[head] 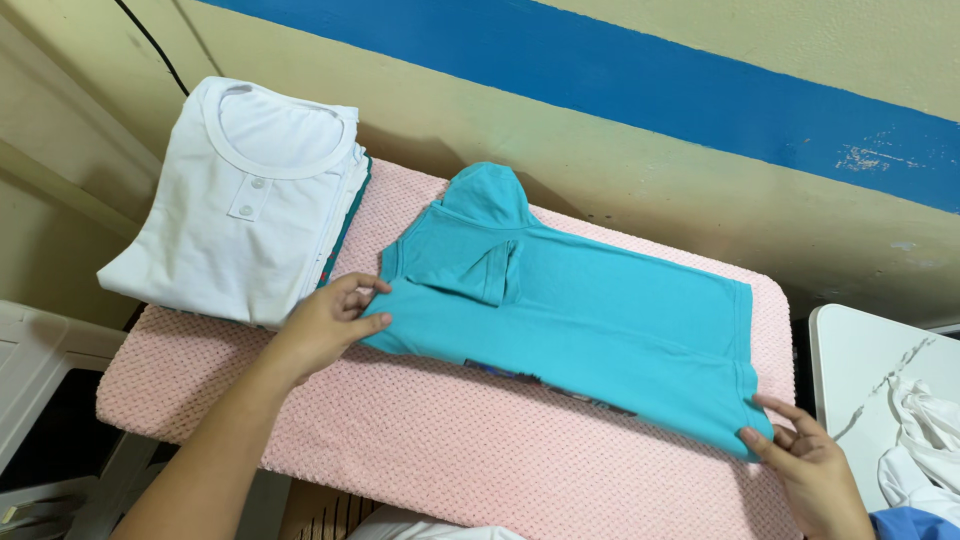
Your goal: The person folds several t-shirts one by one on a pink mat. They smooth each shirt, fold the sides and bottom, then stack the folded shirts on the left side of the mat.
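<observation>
We see a teal shirt, folded into a long band, lying on the pink cover of the desk. Its long axis runs from the far left to the near right, slanting across the cover. The collar end points to the far left, with a folded sleeve lying on top there; the hem end points to the near right corner.

Our left hand has its grip pinched on the shirt's left edge, just under the collar end, thumb on top and fingers curled at the fold. Our right hand pinches the hem corner at the near right, fingers narrow on the cloth.

A stack of folded white shirts sits at the far left of the desk, just beside the collar end without touching it.
</observation>
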